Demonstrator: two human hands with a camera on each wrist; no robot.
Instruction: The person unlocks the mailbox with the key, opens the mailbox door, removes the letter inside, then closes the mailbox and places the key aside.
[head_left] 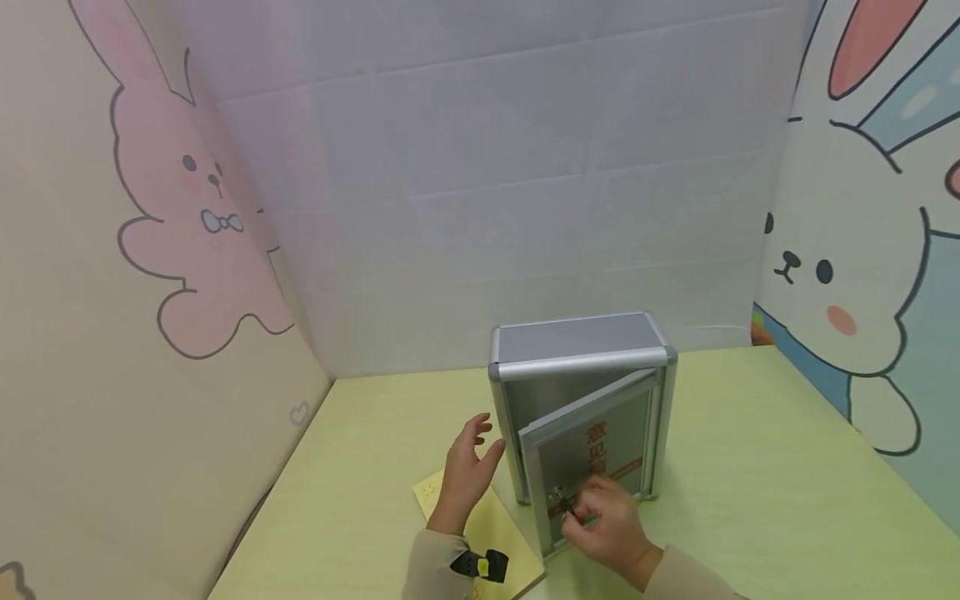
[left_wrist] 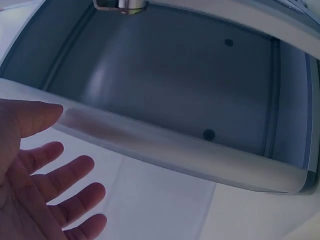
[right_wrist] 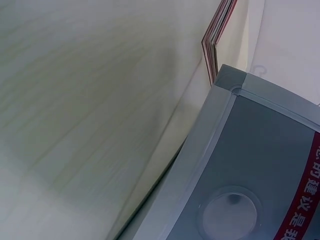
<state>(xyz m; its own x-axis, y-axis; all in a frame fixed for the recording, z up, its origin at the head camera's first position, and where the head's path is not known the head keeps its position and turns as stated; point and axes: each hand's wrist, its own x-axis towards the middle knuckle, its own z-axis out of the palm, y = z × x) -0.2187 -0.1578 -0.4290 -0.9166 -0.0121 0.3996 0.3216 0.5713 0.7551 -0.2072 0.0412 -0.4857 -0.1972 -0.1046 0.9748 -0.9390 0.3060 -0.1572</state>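
A grey metal suggestion box (head_left: 581,340) with silver edges stands on the table, its hinged front door (head_left: 630,437) swung partly out. My right hand (head_left: 609,527) pinches a small dark-headed key (head_left: 566,504) at the lock on the door's free edge. Beside the box's left edge is my left hand (head_left: 468,475), fingers loosely spread and holding nothing. In the left wrist view, its thumb lies right at the box's rim (left_wrist: 165,147), and the lock's metal catch (left_wrist: 131,5) shows above the bare interior. The right hand is out of its wrist view, which shows the door's lower corner (right_wrist: 232,77).
A yellow booklet (head_left: 498,533) lies on the pale green table (head_left: 765,467), partly under my left forearm. A white sheet (head_left: 487,167) hangs behind, and rabbit-printed panels (head_left: 862,275) stand at both sides.
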